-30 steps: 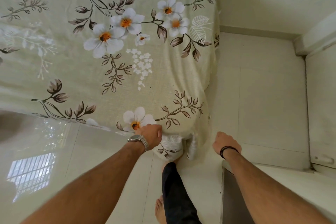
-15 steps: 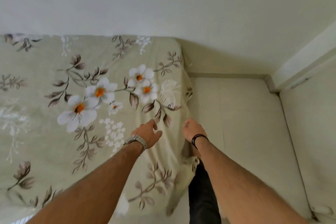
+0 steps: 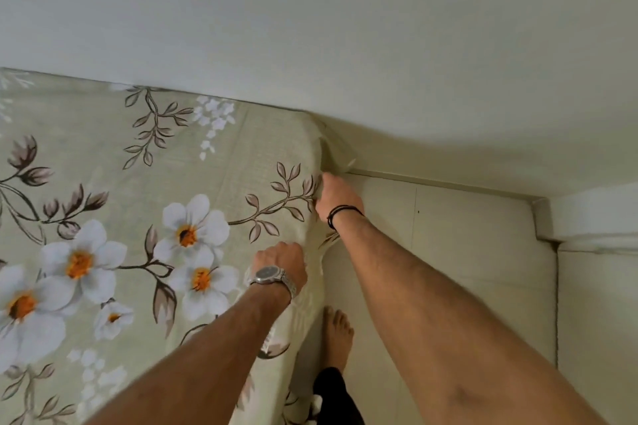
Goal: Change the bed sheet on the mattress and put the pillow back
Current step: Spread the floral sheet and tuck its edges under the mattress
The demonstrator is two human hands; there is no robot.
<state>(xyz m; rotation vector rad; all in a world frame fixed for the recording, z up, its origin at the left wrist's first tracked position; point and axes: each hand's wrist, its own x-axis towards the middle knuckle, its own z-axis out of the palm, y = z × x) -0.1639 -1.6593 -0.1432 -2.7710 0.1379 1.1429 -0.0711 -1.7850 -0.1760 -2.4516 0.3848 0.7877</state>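
Nearest the camera, a bare foot (image 3: 337, 333) stands on the pale tiled floor (image 3: 459, 252), just beside the hanging side of the bed sheet (image 3: 145, 217). The floor forms an open strip between the bed's right edge and a white ledge (image 3: 600, 217) at the far right; it ends at the wall (image 3: 310, 10). The green floral sheet lies spread over the mattress, its top fairly smooth, its far edge meeting the wall and its right edge falling over the side.

Against half a second ago, both hands have gone further along that right edge toward the far corner, and the view has followed, so more wall and less of the near sheet shows. The left hand was then spread flat above the sheet; now it is closed.

The left hand (image 3: 281, 260), with a metal watch (image 3: 272, 278) on the wrist, sits at the edge with fingers curled into the cloth, gripping the sheet. Further on, the right hand (image 3: 333, 197), a black band (image 3: 341, 214) round its wrist, is against the sheet's side near the corner; its fingers are hidden behind the fabric, so I cannot tell whether they hold it
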